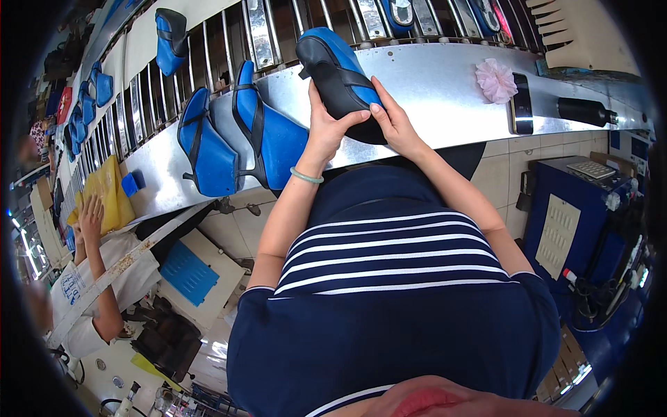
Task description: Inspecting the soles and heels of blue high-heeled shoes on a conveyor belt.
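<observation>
Both hands grip a black low-heeled shoe (pixel 343 94) on a blue last, held above the metal ledge. Its blue heel end points away from me, its small heel sticks out to the left, and the dark toe is towards my body. My left hand (pixel 328 128) wraps the left side, thumb across the toe. My right hand (pixel 397 124) presses the right side near the toe, with fingers along the edge. To the left, a blue shoe (pixel 208 156) with black straps lies beside a second blue shoe (pixel 267 135) close to my left forearm.
A roller conveyor (pixel 215 48) runs beyond the metal ledge (pixel 417 87), carrying more blue shoes. On the right lie a pink scrunchie (pixel 496 80), a phone (pixel 521 104) and a black bottle (pixel 585 111). At left, another person's hands (pixel 90 217) touch a yellow cloth-like piece (pixel 111 194).
</observation>
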The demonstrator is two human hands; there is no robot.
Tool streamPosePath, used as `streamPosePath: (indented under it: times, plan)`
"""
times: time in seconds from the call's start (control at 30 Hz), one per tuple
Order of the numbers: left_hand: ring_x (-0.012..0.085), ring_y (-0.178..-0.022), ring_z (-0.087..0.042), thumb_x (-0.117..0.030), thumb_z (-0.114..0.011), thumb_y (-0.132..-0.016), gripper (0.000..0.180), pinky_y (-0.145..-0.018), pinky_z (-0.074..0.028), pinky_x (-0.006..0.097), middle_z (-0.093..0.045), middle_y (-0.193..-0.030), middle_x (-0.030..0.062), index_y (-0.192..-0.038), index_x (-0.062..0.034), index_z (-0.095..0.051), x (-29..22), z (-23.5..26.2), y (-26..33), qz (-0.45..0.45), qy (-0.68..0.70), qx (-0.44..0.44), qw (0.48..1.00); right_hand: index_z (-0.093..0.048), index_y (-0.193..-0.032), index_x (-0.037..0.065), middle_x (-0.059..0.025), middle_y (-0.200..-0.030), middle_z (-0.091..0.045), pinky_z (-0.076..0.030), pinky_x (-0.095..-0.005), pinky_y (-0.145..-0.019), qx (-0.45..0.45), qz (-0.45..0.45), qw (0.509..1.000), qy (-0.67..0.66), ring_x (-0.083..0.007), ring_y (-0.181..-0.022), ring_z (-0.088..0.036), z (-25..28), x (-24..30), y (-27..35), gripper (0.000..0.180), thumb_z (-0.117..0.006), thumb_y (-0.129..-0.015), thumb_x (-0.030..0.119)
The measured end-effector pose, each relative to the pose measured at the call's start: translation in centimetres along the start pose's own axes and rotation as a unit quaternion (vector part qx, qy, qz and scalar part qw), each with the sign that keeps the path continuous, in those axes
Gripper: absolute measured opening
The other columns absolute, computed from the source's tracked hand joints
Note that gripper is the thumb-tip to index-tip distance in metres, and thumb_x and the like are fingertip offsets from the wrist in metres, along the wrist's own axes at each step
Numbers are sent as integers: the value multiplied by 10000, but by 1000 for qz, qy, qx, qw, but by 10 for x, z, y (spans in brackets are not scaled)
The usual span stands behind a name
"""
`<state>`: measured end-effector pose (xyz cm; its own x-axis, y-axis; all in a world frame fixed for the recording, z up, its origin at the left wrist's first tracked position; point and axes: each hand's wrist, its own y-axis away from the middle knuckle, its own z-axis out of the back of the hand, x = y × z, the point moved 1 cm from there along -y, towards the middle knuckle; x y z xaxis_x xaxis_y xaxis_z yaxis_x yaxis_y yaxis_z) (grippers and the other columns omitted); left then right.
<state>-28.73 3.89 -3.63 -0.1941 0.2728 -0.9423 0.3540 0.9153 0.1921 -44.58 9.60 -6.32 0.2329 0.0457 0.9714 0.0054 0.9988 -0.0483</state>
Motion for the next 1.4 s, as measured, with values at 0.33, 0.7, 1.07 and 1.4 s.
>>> streamPosePath:
  times: [0.33, 0.7, 1.07, 1.4]
  plan:
    - [245, -1134, -595, 67, -811, -666, 1009, -962, -535, 353, -519, -1257, 152, -1455, -57, -195, -3, -4, 1, -9, 21, -4, 1000, -245, -1537, 18, -243, -1374, -487, -393, -371, -1048, -5, 14, 998, 54, -366, -1247, -520, 0, 4, 1, 572, -423, -1057, 272]
    - [245, -1136, -597, 83, -797, -676, 997, -964, -536, 359, -516, -1263, 154, -1457, -56, -193, 0, -2, 0, -19, 27, 2, 999, -259, -1526, 5, -253, -1401, -469, -379, -369, -1067, -5, 19, 998, 55, -372, -1283, -496, 1, 6, 0, 562, -427, -1054, 259]
    - [262, -1185, -570, 100, -781, -678, 1052, -987, -523, 364, -493, -1295, 160, -1495, -72, -141, -1, -3, 1, -2, 45, -1, 999, -305, -1525, 90, -172, -1437, -448, -367, -346, -1088, 32, -111, 978, -171, -256, -1290, -482, 9, 13, -6, 522, -454, -1048, 241]
    - [247, -1206, -537, 46, -786, -707, 989, -1033, -466, 363, -474, -1318, 146, -1489, -53, -188, -3, -4, 3, 5, 25, 9, 1000, -263, -1548, 149, -163, -1445, -445, -327, -332, -1113, 89, -182, 927, -315, -213, -1304, -459, 19, 13, -5, 546, -450, -1046, 254]
